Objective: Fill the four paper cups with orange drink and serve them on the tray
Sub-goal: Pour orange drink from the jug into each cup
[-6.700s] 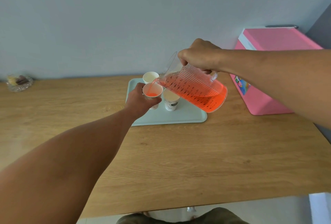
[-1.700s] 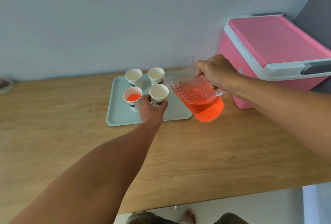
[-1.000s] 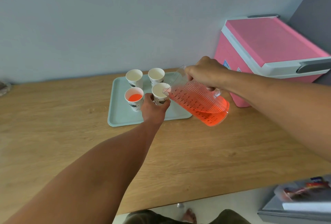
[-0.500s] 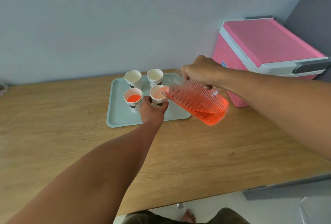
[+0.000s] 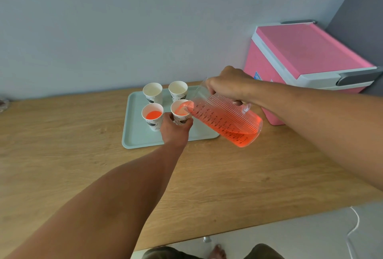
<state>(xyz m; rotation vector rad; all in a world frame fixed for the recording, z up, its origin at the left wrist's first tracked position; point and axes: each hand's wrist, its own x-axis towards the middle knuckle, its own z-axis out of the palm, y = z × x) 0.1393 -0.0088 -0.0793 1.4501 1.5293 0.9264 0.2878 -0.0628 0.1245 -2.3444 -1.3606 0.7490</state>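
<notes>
Four white paper cups stand on a pale green tray (image 5: pixel 141 140). The front left cup (image 5: pixel 152 115) holds orange drink. My left hand (image 5: pixel 175 131) grips the front right cup (image 5: pixel 179 111) from the near side. My right hand (image 5: pixel 229 85) holds a clear ribbed measuring jug (image 5: pixel 226 122) by its handle, tilted left, with its spout over that cup's rim and orange drink running in. The back left cup (image 5: pixel 152 93) and the back right cup (image 5: pixel 177 91) look empty.
The tray lies on a wooden table (image 5: pixel 228 186) against a grey wall. A pink cooler box (image 5: pixel 306 59) with a white rim stands at the right end, close behind the jug. A glass dish (image 5: pixel 3 104) peeks in at the far left edge.
My right hand tipped the jug further, bringing the spout onto the front right cup, and the drink began to flow. My left hand stayed on that cup.
</notes>
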